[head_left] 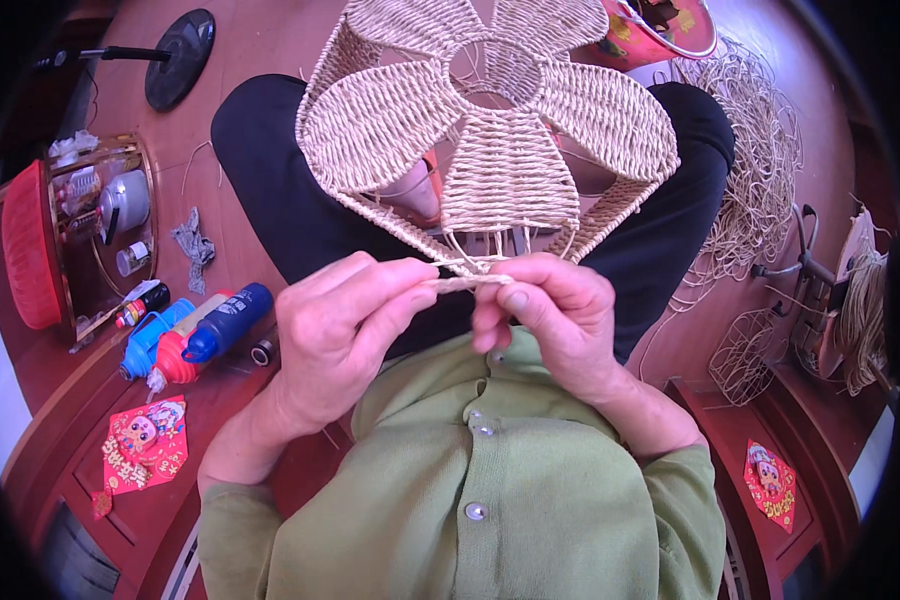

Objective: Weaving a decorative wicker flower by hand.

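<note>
Across my lap rests a woven straw-coloured cord basket [507,165], with flower-like petals around a ring. Just below its lowest petal, a short twisted length of cord [457,284] stretches between my two hands. My left hand [342,315] is closed, thumb and forefinger pinching the cord's left part. The right end is pinched in my right hand [558,308], its other fingers curled under. Several loose strands [500,243] hang from the petal's lower edge close to my fingertips. Where the cord joins the basket is partly hidden by my fingers.
A big tangle of loose cord [745,170] lies on the floor at right, near a metal stand [805,268] and a hanging cord bundle [863,320]. At left are a blue bottle [232,320], a rack [145,155] and a black round base [182,60]. A red bucket [660,35] stands beyond the basket.
</note>
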A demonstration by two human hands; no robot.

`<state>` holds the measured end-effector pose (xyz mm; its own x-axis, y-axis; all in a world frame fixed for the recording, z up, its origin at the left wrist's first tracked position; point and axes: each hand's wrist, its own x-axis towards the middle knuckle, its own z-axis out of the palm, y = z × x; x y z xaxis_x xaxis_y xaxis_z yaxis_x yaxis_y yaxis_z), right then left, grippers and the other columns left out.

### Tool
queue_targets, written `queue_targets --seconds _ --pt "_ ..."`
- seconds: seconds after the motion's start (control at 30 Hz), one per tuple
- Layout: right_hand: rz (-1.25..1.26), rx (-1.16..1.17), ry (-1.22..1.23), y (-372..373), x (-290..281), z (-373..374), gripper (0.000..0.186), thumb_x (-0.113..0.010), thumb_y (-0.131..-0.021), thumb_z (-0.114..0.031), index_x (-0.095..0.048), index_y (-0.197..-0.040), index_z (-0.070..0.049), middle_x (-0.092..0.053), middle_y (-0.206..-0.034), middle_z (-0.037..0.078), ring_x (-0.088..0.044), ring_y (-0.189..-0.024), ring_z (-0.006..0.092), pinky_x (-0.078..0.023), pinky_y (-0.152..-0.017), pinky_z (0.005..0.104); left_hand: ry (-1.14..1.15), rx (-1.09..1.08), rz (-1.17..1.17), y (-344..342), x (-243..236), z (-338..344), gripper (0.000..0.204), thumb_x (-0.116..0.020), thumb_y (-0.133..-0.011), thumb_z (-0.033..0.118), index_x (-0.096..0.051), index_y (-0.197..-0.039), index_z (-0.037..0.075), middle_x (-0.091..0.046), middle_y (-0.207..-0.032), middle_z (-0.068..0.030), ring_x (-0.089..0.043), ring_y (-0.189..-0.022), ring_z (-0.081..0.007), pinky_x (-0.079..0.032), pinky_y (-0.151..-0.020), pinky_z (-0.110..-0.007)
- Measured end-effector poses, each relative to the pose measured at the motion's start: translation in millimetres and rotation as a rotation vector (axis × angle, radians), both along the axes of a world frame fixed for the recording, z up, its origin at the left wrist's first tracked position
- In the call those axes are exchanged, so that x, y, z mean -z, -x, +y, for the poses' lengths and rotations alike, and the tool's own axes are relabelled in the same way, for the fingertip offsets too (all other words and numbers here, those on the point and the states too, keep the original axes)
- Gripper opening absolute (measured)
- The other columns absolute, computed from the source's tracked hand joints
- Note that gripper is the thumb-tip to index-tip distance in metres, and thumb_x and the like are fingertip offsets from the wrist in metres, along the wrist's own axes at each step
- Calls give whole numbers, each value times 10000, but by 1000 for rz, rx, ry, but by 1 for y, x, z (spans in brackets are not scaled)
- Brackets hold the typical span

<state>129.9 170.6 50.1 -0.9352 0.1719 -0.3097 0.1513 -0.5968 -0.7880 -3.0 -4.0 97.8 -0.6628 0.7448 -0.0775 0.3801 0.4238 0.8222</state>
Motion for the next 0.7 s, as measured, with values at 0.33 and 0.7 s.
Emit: queue_targets --seconds 0.33,0.7 --pt "444 -124 -1679 40 23 24 204 -693 -724 -153 -669 -914 -84 -558 -827 28 -589 -826 204 -484 -694 362 -17 170 319 21 29 16 235 -687 -850 14 -678 -1085 26 -702 -959 -83 -617 -985 -302 -454 -903 -413" --pt "209 -397 -1448 34 29 16 240 -704 -824 -25 -657 -1052 -83 -645 -788 56 -607 -751 249 -503 -647 391 139 56 -84 11 78 37 867 -683 -784 -57 -370 -1579 91 -705 -729 -82 -670 -706 -186 -486 -862 -344"
